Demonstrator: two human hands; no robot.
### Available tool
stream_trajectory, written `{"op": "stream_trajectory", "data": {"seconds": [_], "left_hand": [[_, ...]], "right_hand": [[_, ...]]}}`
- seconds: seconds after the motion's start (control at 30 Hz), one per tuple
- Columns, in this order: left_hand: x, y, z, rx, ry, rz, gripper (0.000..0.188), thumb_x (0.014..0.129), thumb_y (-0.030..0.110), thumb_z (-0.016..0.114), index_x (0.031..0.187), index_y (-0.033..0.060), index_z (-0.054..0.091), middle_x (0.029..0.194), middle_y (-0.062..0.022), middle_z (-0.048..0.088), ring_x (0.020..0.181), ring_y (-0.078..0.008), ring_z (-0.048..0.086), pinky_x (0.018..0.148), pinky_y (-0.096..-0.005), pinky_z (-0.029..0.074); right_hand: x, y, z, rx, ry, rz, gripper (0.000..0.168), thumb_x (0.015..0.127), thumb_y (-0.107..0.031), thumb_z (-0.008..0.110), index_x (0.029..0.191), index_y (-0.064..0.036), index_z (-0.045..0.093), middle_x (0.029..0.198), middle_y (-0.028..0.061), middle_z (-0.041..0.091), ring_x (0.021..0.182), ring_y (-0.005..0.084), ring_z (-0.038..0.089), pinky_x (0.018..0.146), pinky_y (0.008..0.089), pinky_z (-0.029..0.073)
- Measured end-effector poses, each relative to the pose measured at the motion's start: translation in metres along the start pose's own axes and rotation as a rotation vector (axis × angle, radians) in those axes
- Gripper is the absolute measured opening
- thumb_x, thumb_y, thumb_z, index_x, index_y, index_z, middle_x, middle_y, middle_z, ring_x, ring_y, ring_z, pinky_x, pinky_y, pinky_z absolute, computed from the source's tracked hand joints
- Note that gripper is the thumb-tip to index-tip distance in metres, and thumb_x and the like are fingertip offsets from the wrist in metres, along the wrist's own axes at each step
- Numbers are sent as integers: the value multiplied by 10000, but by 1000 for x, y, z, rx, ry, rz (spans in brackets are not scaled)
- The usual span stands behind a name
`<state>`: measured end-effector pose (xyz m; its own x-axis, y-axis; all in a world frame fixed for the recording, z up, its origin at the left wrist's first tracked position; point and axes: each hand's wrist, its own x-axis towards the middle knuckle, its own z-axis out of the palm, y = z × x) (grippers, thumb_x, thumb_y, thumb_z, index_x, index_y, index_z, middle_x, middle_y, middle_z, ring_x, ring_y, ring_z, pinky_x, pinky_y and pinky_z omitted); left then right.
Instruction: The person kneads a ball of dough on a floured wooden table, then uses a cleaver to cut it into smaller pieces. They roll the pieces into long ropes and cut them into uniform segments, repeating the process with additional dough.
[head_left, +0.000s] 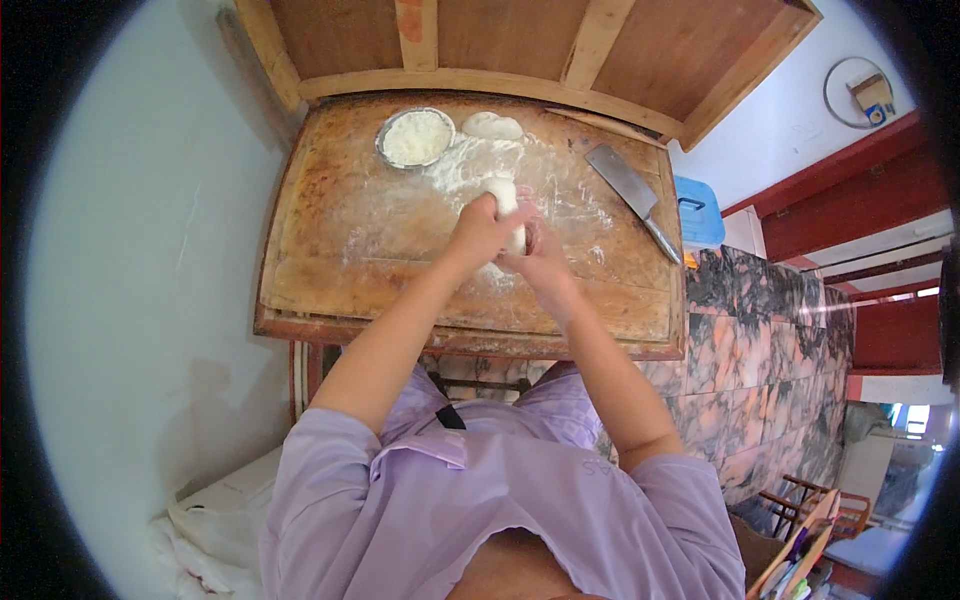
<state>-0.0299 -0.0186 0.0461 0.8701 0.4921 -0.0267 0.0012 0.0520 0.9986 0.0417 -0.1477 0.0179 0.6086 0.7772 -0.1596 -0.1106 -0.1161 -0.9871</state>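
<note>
Between both hands is a thick roll of white dough (502, 192), standing lengthwise away from me over the floured middle of a wooden table (360, 232). My left hand (480, 229) grips it from the left, with the thumb along its near side. Around its right side and lower end curls my right hand (541, 259). Parts of the dough are covered by my fingers, and I cannot tell whether it touches the wood. Beyond the hands lies a second lump of dough (492, 126). Left of that lump stands a bowl of white flour (415, 138).
A cleaver (626, 184) lies at the table's right side, handle towards me. Along the back right edge rests a thin wooden stick (604, 126). A wooden cabinet or panel (495, 81) rises behind the table. A blue lidded box (697, 212) is beyond the right edge; a white wall (142, 262) borders the left.
</note>
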Motion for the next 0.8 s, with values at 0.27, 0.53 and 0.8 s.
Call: {"op": "stream_trajectory", "data": {"seconds": [0.27, 0.53, 0.8], "left_hand": [[0, 13, 8, -585, 331, -291, 379, 1015, 387, 634, 1057, 11, 629, 688, 16, 516, 560, -87, 505, 484, -267, 427], [-10, 44, -2, -529, -36, -393, 446, 1001, 439, 644, 991, -5, 606, 607, 1, 531, 475, -100, 478, 457, -272, 437], [-35, 16, -9, 680, -430, 97, 396, 869, 325, 797, 1112, 44, 660, 932, -122, 725, 959, -294, 704, 862, -405, 556]], "right_hand": [[-13, -11, 18, -727, -53, -158, 338, 861, -33, 742, 1178, -25, 625, 1080, 85, 715, 955, 217, 678, 826, 355, 527], [1, -13, -13, 1022, -616, 132, 462, 1002, -399, 614, 1293, -41, 590, 1153, 133, 702, 1049, 252, 670, 945, 405, 508], [11, -98, -6, 813, -136, 239, 496, 1042, -411, 558, 1268, 31, 570, 850, 59, 615, 783, 192, 581, 757, 370, 495]]}}
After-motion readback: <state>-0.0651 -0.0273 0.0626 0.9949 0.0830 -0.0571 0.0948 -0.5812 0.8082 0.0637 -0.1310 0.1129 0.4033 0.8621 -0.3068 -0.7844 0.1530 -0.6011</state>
